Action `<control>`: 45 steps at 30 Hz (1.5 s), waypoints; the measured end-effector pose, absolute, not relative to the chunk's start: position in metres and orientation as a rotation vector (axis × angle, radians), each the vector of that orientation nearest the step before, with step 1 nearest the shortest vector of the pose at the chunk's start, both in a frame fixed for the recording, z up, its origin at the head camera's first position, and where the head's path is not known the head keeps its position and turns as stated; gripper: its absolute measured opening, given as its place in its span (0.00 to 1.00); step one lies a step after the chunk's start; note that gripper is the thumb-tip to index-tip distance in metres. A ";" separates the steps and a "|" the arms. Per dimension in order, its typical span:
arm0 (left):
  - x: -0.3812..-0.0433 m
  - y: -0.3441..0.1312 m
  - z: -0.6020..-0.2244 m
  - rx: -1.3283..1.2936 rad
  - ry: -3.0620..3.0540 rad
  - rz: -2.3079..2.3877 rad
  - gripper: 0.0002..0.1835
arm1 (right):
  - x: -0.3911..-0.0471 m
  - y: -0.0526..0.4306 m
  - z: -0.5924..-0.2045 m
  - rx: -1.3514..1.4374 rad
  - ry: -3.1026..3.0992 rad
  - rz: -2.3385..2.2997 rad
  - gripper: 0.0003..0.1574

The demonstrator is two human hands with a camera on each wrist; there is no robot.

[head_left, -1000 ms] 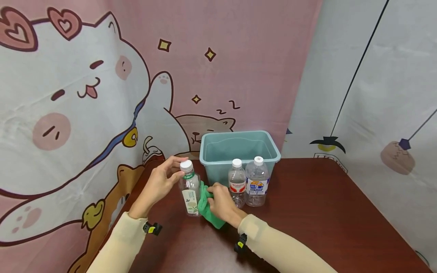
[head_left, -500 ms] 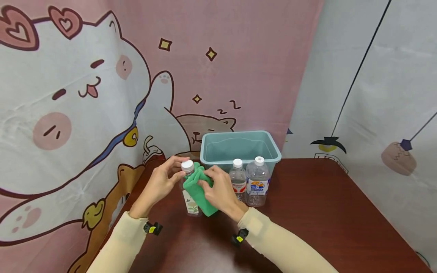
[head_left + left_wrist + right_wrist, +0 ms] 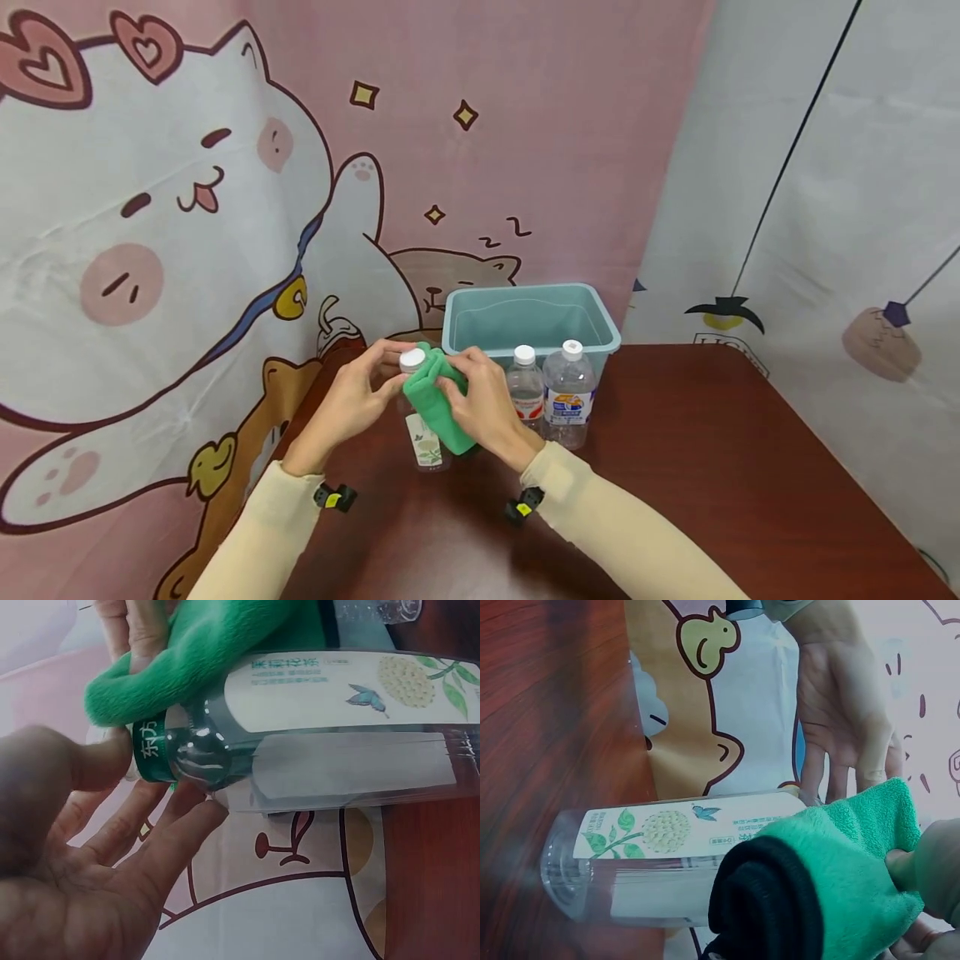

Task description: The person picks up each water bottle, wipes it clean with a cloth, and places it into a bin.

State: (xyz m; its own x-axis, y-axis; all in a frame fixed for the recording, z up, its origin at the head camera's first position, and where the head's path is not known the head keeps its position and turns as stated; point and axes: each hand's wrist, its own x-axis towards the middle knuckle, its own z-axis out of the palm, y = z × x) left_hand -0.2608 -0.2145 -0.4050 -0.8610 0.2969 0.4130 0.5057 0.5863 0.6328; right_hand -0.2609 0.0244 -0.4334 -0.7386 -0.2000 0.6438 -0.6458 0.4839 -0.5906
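A clear plastic bottle with a white cap and a pale flower label stands on the table. My left hand grips it around the neck, thumb on one side and fingers on the other. In my right hand a green cloth is pinched, fuzzy and folded over. The cloth lies against the bottle's shoulder and neck, just below the cap, and covers part of the label in the head view. A black patch shows on its underside in the right wrist view.
Behind the hands stands a light blue plastic bin. Before it are a small clear bottle with a red-marked label and a wider clear bottle with a blue-and-white label. The dark red table meets a cartoon-printed curtain.
My right hand has lifted the green cloth from beside the bottle's lower body up to its neck. The left hand keeps its grip near the cap.
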 end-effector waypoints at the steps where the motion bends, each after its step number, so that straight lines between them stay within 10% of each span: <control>1: -0.260 -0.215 -0.405 -0.659 -2.558 -1.142 0.26 | -0.260 0.025 -0.434 0.699 -2.231 1.191 0.19; 45: -0.285 -0.201 -0.329 -0.384 -1.907 -1.164 0.29 | -0.231 0.083 -0.458 0.915 -2.000 1.145 0.20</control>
State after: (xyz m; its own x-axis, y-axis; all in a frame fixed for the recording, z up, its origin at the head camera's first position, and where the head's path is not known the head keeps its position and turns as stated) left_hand -0.2854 -0.2006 -0.3292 -0.5937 -0.1601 0.7886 0.6281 0.5203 0.5786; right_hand -0.2312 0.0829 -0.4580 -0.5450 -0.2487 0.8007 -0.8164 0.3748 -0.4393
